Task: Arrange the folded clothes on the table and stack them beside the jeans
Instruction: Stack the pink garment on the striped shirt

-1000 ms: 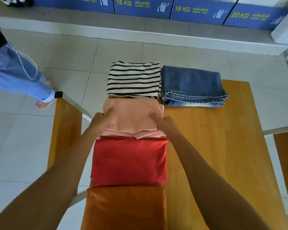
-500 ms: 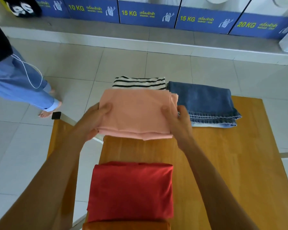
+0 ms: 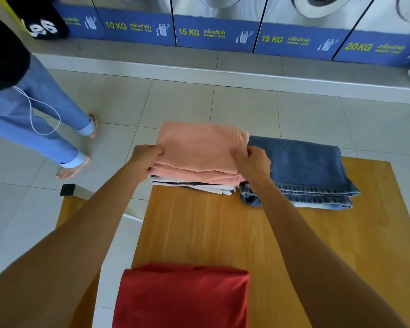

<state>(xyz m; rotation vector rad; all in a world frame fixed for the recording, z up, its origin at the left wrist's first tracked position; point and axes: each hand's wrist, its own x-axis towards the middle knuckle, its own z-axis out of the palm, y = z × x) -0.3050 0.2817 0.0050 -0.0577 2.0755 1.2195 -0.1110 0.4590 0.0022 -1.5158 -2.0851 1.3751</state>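
Note:
A folded peach garment [image 3: 197, 147] lies on top of the striped black-and-white garment [image 3: 199, 186], whose near edge shows beneath it. My left hand [image 3: 144, 159] grips the peach garment's left edge and my right hand [image 3: 253, 162] grips its right edge. Folded blue jeans [image 3: 303, 169] lie right beside this stack at the far end of the wooden table [image 3: 199, 233]. A folded red garment [image 3: 182, 297] rests at the table's near edge.
A person in blue trousers [image 3: 33, 119], barefoot, stands on the tiled floor at the left. A row of washing machines with blue labels [image 3: 218, 31] lines the far wall. A wooden bench [image 3: 69, 209] sits left of the table.
Both hands lifted the peach garment from the table's middle and carried it forward onto the striped garment, which is now almost covered. The camera has tilted up.

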